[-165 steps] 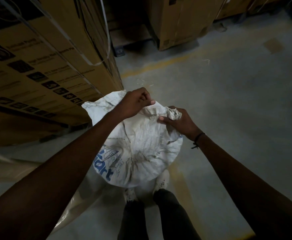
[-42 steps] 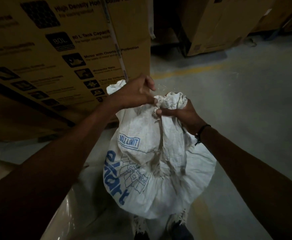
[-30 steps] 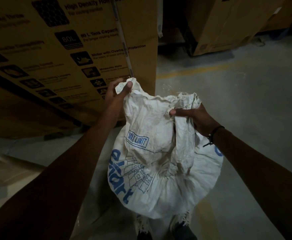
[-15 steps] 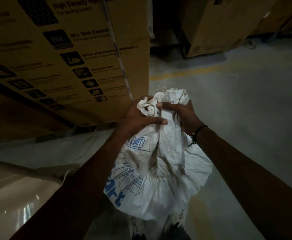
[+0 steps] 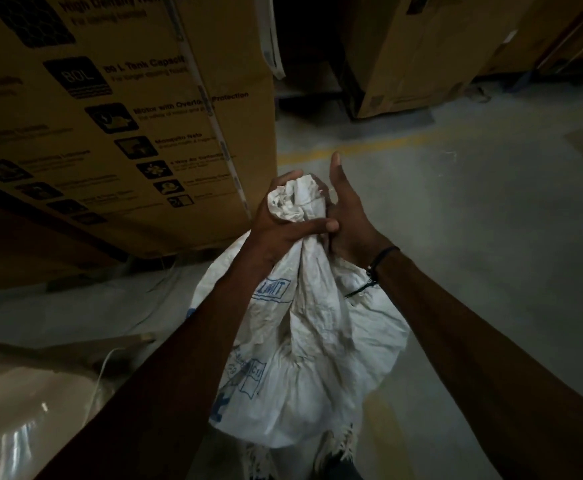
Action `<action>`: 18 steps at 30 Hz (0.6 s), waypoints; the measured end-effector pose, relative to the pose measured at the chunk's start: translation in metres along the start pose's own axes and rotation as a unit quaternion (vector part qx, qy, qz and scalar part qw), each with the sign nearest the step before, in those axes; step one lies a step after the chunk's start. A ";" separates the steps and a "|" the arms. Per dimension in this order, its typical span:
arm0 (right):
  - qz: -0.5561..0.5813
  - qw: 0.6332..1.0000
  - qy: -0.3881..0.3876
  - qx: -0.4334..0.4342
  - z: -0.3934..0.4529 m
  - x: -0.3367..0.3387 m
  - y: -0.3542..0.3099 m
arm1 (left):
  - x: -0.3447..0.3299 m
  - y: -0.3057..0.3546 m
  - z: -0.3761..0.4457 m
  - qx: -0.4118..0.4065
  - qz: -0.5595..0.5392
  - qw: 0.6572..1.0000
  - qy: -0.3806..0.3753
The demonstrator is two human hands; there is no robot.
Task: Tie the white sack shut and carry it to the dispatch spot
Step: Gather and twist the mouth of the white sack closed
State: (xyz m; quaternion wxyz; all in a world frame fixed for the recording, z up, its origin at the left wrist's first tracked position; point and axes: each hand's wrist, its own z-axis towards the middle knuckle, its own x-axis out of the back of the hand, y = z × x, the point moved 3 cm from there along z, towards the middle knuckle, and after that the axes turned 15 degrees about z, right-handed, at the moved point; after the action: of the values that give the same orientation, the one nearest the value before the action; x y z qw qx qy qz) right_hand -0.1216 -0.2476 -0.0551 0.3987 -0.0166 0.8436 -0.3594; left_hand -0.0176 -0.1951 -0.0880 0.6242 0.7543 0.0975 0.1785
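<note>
Though the white sack (image 5: pixel 303 344) has its mouth bunched into a neck, I see no cord or knot on it. My left hand (image 5: pixel 279 226) is wrapped round that neck; my right hand (image 5: pixel 347 220) is pressed beside it, thumb up, its grip unclear. The sack hangs above the floor (image 5: pixel 473 237) beside the big carton (image 5: pixel 116 109), so tying and carrying remain.

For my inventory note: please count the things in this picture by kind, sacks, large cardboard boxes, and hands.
White sack: 1
Cardboard boxes: 2, the printed one and the far one
Hands: 2, left hand, right hand
Total: 5
</note>
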 end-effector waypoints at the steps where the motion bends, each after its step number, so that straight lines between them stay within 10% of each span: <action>1: -0.010 1.000 -0.011 -0.011 0.003 -0.001 -0.002 | 0.001 -0.003 0.000 -0.002 -0.007 1.000 0.012; 10: 0.060 0.989 0.114 0.068 -0.011 0.024 0.008 | -0.021 -0.009 -0.006 0.012 -0.027 0.995 0.097; 13: -0.099 0.966 0.169 0.167 -0.029 0.041 0.014 | -0.020 -0.004 -0.005 0.002 -0.015 0.992 0.122; 18: -0.374 0.913 0.031 0.161 -0.048 0.046 0.042 | -0.021 0.010 -0.003 0.049 0.014 0.998 0.025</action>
State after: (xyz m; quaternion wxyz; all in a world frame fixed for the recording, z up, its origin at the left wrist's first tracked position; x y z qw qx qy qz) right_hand -0.1749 -0.2020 -0.0909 0.2059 -0.2553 0.7184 -0.6135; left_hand -0.0393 -0.2018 -0.0813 0.5812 0.7805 0.1114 0.2014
